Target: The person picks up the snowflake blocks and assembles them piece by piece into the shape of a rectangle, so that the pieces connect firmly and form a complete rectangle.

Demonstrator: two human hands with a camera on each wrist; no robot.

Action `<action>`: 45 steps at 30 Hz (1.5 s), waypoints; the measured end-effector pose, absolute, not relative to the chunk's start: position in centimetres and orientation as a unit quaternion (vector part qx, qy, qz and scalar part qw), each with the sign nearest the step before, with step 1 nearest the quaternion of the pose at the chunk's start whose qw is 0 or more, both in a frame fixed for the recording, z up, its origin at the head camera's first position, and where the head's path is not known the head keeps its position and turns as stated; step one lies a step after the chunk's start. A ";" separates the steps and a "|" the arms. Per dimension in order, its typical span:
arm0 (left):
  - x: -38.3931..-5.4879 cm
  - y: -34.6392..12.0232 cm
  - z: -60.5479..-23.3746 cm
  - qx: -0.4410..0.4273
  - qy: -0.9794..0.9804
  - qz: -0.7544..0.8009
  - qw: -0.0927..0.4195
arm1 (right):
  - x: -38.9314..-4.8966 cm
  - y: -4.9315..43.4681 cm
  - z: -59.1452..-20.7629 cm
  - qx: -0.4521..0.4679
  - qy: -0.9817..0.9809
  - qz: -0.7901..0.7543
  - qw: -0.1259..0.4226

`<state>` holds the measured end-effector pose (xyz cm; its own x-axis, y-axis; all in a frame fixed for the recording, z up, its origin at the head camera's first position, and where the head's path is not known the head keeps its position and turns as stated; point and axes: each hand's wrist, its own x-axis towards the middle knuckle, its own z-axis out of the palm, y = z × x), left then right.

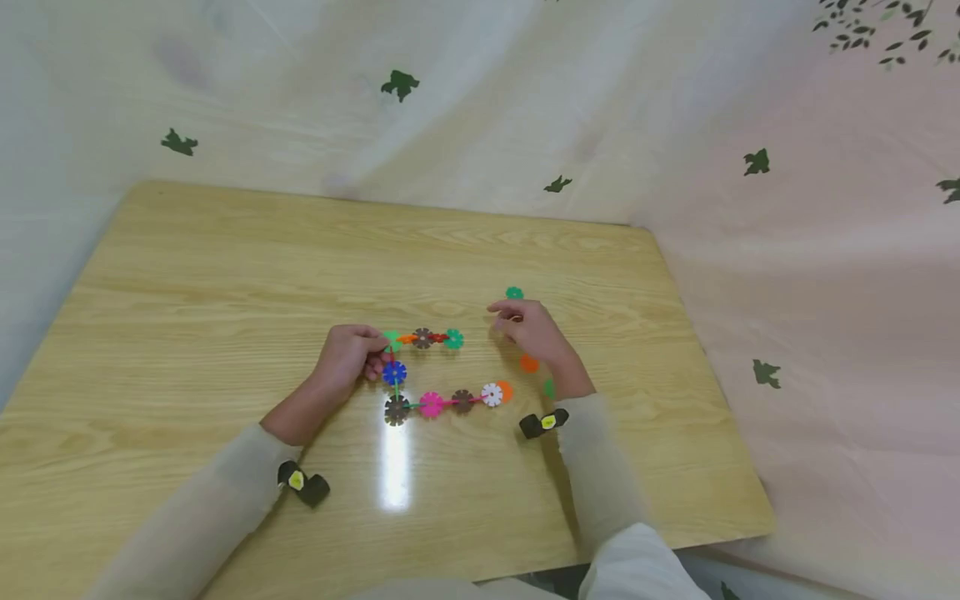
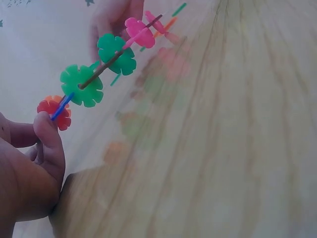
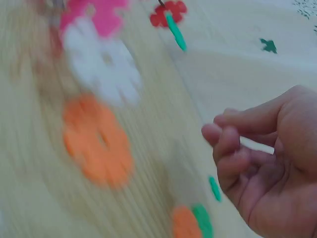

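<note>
Slotted plastic flower discs (image 1: 431, 405) in several colours are joined into a three-sided chain on the table. My left hand (image 1: 347, 360) pinches the chain at its far left corner, by the light green disc (image 1: 392, 338). In the left wrist view, the thumb touches a red disc (image 2: 63, 120) beside an edge-on blue one. A teal disc (image 1: 454, 339) ends the far side; a white disc (image 1: 492, 394) is near the end of the near side. My right hand (image 1: 531, 332) hovers over the table, fingers loosely bent, with nothing visible between them, close to a loose green disc (image 1: 514, 292).
An orange disc (image 1: 506, 391) lies right by the white one; I cannot tell whether they join. Another orange disc (image 1: 529, 363) and a green disc (image 1: 549, 387) lie near my right wrist. A patterned cloth (image 1: 480, 108) hangs behind the wooden table (image 1: 225, 275).
</note>
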<state>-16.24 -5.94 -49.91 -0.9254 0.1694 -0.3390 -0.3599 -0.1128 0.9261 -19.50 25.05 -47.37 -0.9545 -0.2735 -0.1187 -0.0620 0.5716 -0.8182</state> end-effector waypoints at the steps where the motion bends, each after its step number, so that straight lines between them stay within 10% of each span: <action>1: -16.2 -6.0 -49.9 -0.075 0.642 0.742 0.178 | -19.4 25.7 -47.2 -0.090 0.896 -0.423 0.105; 25: -16.4 -6.1 -49.9 -0.053 0.652 0.729 0.200 | -19.1 27.2 -46.9 -0.007 0.971 -0.187 0.148; 45: -16.3 -6.1 -49.5 -0.044 0.660 0.722 0.204 | -16.7 21.9 -47.6 -0.172 0.929 -0.320 0.070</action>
<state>-16.26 -6.10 -49.50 -0.9133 0.2364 -0.3316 -0.3514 -0.0455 0.9351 -16.68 21.88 -47.62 -0.9311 -0.3643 -0.0190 -0.2751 0.7355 -0.6192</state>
